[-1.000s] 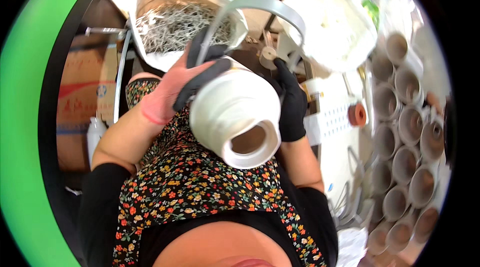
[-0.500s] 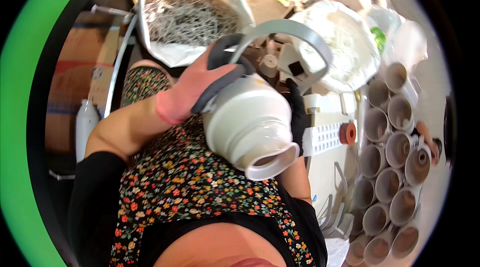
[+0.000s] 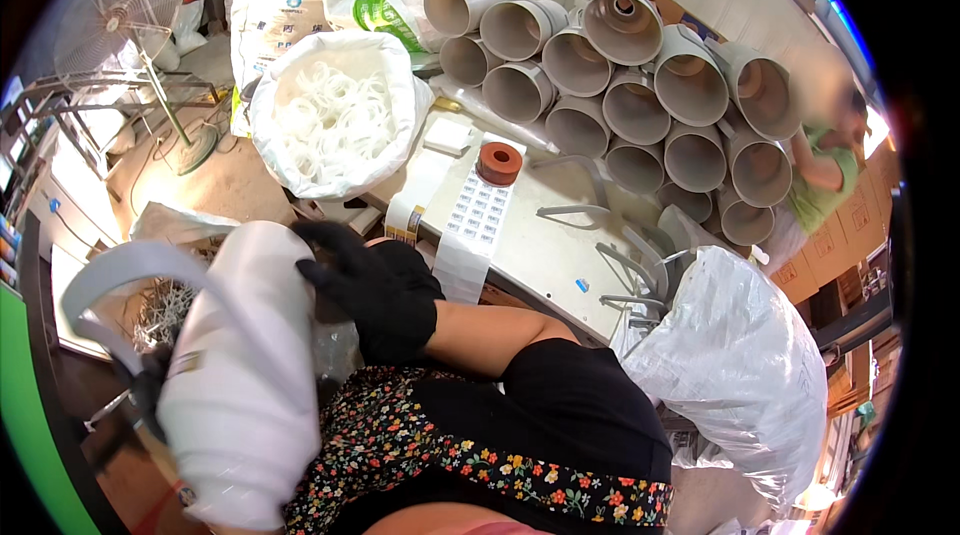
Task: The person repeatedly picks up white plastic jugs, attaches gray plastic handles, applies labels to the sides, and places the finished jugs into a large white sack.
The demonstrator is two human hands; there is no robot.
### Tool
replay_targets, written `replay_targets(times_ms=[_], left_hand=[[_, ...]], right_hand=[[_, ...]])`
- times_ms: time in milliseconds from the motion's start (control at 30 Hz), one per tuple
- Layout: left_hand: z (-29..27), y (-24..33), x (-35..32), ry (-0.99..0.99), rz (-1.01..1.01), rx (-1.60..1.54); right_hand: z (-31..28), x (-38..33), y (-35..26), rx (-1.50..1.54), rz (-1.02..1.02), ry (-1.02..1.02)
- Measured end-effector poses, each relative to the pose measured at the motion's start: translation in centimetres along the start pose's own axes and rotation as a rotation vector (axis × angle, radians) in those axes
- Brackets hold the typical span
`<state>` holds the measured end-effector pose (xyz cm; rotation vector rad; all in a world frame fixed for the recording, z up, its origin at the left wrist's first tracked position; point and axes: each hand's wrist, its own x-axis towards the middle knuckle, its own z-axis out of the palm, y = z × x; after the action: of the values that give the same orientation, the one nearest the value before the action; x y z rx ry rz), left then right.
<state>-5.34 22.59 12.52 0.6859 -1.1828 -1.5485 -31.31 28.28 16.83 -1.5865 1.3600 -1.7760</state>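
Observation:
A white plastic thermos jug [image 3: 240,375] with a curved grey handle [image 3: 130,280] stands out large at the lower left, smeared by motion. My left hand [image 3: 150,385], in a dark-palmed glove, grips its left side; most of that hand is hidden behind the jug and handle. Close to the jug's right side is my right hand [image 3: 385,290] in a black glove, its fingers spread. Whether its fingertips touch the jug I cannot tell. Part of the jug's upper end faces away from me.
On the white table [image 3: 540,245] lie a label sheet [image 3: 475,220], a reddish-brown roll [image 3: 500,163] and loose grey handles [image 3: 575,210]. Grey cylindrical shells [image 3: 635,105] are stacked behind. A sack of white rings [image 3: 330,120], a plastic bag [image 3: 740,365], a fan [image 3: 120,25] and two people surround this.
My view has turned right, toward the table and stacked shells. The jug is now at the lower left, its flared collar out of sight. My right hand shows beside it with fingers spread.

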Motion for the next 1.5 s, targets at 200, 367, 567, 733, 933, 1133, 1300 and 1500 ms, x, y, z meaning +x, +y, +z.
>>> replay_targets(times_ms=[200,367,567,733,933,1133,1300,1500], left_hand=[[-1.0,-1.9,-0.6,-0.092,-0.036,0.115],[-1.7,-2.9,-0.7,-0.118,-0.067,0.161],[-2.3,-4.1,-0.6,-0.150,-0.106,0.196],[-2.1,-5.7,0.2,-0.229,-0.160,0.166],[-1.6,-7.5,0.7,-0.166,-0.354,-0.009],[-1.6,-8.9,1.0,-0.037,-0.508,0.031],[-1.3,-11.0,0.7,-0.254,-0.339,0.309],[-2.8,-11.0,-0.1,0.014,-0.433,0.192]], right_hand=[[-4.4,-0.6,-2.2,0.204,0.344,-0.435],[-3.0,-2.6,-0.5,0.913,0.703,-0.286],[-4.7,-3.7,-1.5,1.109,0.969,-0.093],[-7.9,-1.7,1.6,1.389,0.689,0.054],[-20.1,10.2,3.3,1.306,-0.029,0.041],[-30.8,25.7,1.9,1.141,-0.102,0.401],[-43.8,36.5,6.8,0.137,-0.429,0.730],[-44.4,39.5,7.0,-1.422,-0.278,0.904]])
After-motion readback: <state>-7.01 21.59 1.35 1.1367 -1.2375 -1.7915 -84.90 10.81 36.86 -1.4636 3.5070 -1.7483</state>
